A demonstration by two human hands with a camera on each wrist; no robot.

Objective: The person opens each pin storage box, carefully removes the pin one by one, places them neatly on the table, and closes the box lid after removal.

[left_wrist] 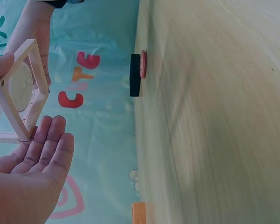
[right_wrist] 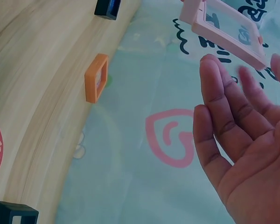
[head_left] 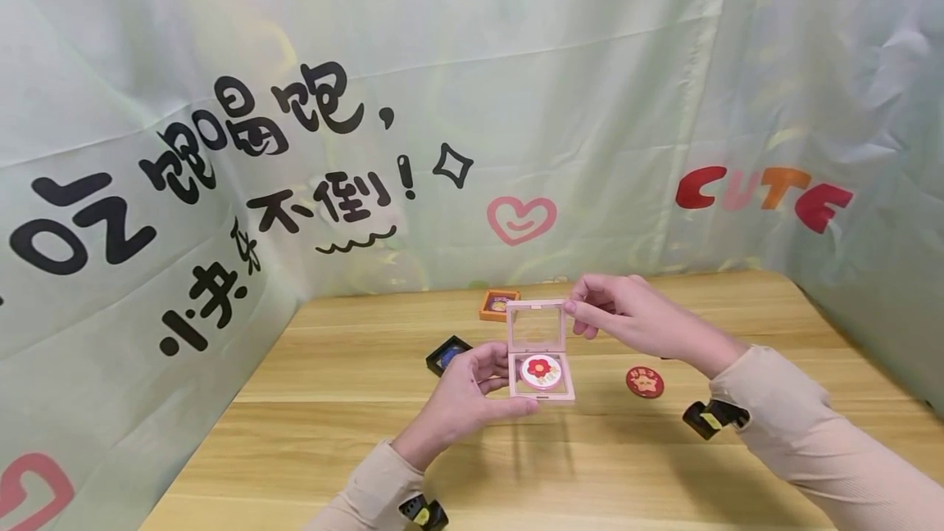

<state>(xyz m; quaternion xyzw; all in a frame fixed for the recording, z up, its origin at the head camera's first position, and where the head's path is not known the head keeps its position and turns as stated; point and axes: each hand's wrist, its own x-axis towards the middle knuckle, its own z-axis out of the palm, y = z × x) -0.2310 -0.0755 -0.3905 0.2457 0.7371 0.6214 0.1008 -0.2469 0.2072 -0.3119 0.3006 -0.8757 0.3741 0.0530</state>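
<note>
A pale pink square case (head_left: 510, 375) is raised above the table with its clear-windowed lid (head_left: 537, 328) swung up. Inside its lower half sits a round white badge (head_left: 541, 369) with a red flower. My left hand (head_left: 460, 404) grips the lower half at its left side, thumb at the front edge and fingers behind. With thumb and index finger, my right hand (head_left: 637, 318) pinches the lid's upper right corner. Its other fingers are loosely bent in the right wrist view. The left wrist view shows the badge from its plain side within the case (left_wrist: 12, 107).
On the wooden table (head_left: 354, 424), an orange frame (head_left: 492, 318) stands at the back and a black case (head_left: 437, 365) lies behind my left hand. A red round badge (head_left: 645, 382) lies to the right, near another dark frame (right_wrist: 14, 207). Printed cloth (head_left: 590, 105) encloses the table.
</note>
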